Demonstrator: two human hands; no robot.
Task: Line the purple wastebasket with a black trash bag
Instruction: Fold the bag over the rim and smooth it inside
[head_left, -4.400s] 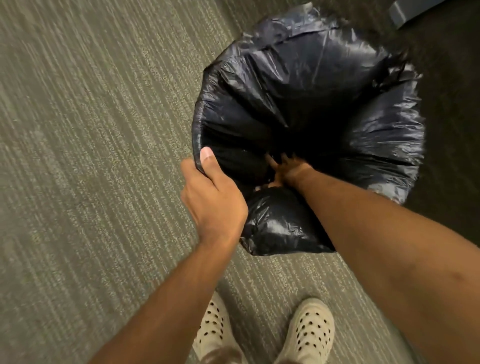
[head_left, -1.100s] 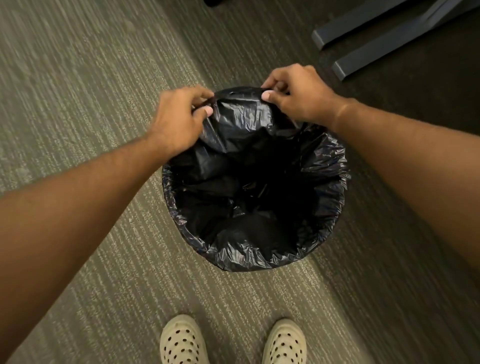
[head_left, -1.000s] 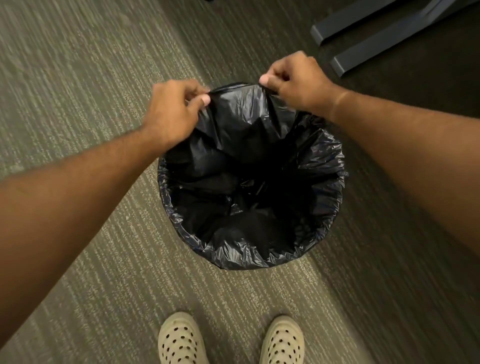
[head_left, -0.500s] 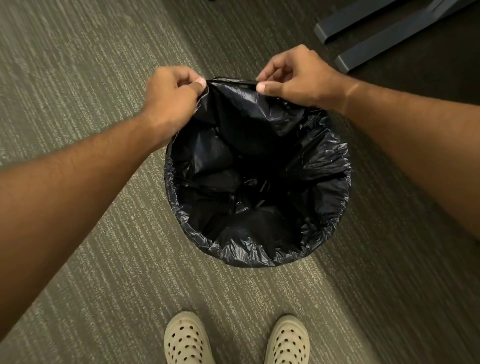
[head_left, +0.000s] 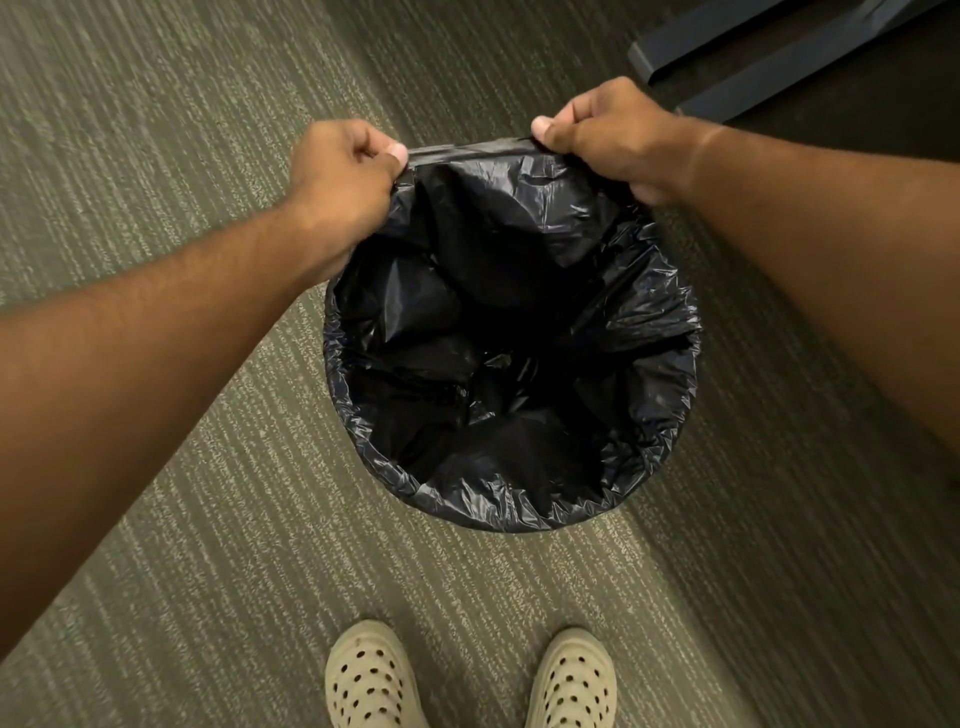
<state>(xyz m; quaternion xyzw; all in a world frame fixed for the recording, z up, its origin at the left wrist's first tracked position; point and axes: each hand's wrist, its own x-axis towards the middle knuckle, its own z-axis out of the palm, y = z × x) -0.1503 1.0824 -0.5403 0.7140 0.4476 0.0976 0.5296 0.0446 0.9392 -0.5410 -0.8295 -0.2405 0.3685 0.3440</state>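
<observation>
A black trash bag (head_left: 519, 405) sits inside the round wastebasket on the carpet, its crinkled edge folded over the near and side rim. The bag covers the basket completely, so no purple shows. My left hand (head_left: 345, 174) pinches the far edge of the bag on the left. At the far right of that edge my right hand (head_left: 610, 130) pinches it too. The edge between the two hands is stretched into a taut straight band above the far rim.
Grey-green striped carpet (head_left: 182, 545) surrounds the basket. Two dark metal furniture feet (head_left: 769, 57) lie on the floor at the far right. My pale perforated clogs (head_left: 371, 680) stand just behind the basket at the bottom of the view.
Both hands moved apart along the far edge of the bag, pulling it from a bunched fold into a taut straight line. Earlier still, one hand was pushing the bag down inside.
</observation>
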